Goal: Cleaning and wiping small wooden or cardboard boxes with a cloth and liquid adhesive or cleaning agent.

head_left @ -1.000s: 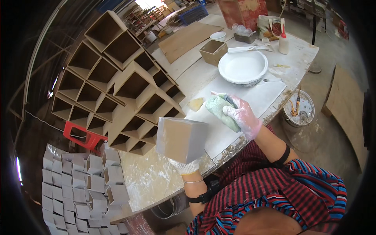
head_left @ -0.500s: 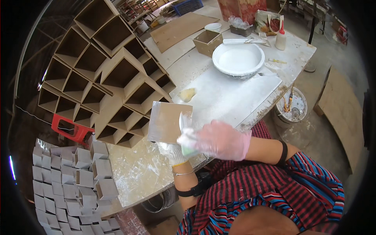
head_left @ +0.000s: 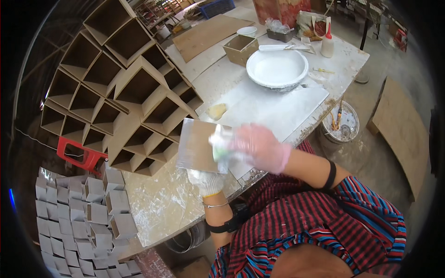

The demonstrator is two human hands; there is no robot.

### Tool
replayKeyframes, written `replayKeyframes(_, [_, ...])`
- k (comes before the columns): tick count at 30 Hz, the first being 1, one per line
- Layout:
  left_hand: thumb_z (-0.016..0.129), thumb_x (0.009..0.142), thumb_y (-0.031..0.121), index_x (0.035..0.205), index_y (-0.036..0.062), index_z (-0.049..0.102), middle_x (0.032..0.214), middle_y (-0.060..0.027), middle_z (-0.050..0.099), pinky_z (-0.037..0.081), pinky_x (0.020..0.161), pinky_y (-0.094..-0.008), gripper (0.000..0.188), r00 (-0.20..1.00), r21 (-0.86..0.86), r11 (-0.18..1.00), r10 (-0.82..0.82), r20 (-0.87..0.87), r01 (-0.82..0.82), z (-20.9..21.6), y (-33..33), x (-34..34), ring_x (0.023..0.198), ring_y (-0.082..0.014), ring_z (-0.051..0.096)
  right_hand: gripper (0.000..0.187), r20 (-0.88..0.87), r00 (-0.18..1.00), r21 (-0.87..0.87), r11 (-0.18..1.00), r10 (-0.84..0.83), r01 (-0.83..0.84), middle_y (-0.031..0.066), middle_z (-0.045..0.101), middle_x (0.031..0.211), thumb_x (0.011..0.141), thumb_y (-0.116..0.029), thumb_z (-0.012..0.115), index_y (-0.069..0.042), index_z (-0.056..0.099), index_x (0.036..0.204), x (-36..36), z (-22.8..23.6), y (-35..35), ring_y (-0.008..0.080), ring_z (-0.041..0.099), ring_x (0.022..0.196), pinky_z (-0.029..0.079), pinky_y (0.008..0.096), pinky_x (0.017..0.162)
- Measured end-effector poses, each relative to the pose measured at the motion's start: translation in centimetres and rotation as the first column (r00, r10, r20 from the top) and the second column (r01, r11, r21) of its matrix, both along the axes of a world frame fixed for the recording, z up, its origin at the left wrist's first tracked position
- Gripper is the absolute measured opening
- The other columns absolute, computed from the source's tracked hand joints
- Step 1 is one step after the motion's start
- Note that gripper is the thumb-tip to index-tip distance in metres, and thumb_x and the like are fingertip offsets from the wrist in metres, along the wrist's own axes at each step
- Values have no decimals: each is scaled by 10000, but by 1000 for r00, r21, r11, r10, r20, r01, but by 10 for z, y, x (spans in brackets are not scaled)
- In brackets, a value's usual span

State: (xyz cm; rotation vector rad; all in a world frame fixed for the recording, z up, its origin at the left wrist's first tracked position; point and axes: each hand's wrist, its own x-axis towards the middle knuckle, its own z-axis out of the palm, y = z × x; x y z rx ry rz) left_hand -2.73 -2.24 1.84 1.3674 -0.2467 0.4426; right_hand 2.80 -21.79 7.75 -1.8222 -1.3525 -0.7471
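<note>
A square brown fibreboard box (head_left: pixel 196 144), pale paint on its left side, is held up above the near edge of the table. My left hand (head_left: pixel 205 182), in a white knitted glove, grips it from below; its fingertips are hidden behind the box. My right hand (head_left: pixel 260 149), in a pink glove, is closed around a white and green pad, perhaps a sponge (head_left: pixel 219 147), blurred by motion. That pad lies against the right part of the box's brown face. Farther off on the table stands a wide basin of white paint (head_left: pixel 278 69), with a flat white stick across its rim.
Brown open compartments (head_left: pixel 139 88) stack up at left, above a red plastic stool (head_left: pixel 82 155). Many grey-painted boxes (head_left: pixel 76 222) lie at lower left. A yellowish sponge piece (head_left: pixel 216 110), a squeeze bottle (head_left: pixel 327 46) and a square box (head_left: pixel 240 49) sit on the table (head_left: pixel 162 208). A paint bucket (head_left: pixel 340 127) stands beside it.
My right hand has moved up and slightly left with the pad, from the lower right corner onto the box's face. My left hand still holds the box, now slightly tilted.
</note>
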Motion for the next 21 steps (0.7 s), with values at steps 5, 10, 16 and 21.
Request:
replayKeyframes(5, [580,867,234,1299,47,455,1272,-124,518,428,958,-354,487,842,929,46,440,312,-368,36,-15,0,1145,-235,522,510,-53,998,-58,998,20,-23,44,623,1071,774,-134,656,-222,552,1266,18,25,-13,238,598,843,469,359,719])
replayKeyframes(10, [624,827,252,1186,44,548,1160,-141,579,424,938,-377,421,807,980,94,585,89,-176,89,-48,-2,1106,-283,541,470,-63,988,-164,975,143,-152,60,624,989,787,-139,666,-239,575,1237,29,39,-24,258,608,868,480,378,736])
replayKeyframes(16, [645,809,257,1160,39,556,1120,-159,588,438,937,-410,422,852,837,313,433,295,-449,22,-2,0,1096,-301,549,228,100,984,-68,987,149,-143,67,610,820,793,-175,663,-239,664,1011,39,60,5,271,617,791,501,384,657])
replayKeyframes(21, [567,879,228,1226,41,494,1151,-142,562,430,966,-389,401,923,794,494,322,211,-354,-60,33,11,1091,-271,547,258,-9,953,-282,913,304,-294,61,602,895,798,-183,643,-248,648,1048,9,33,5,267,594,839,495,383,697])
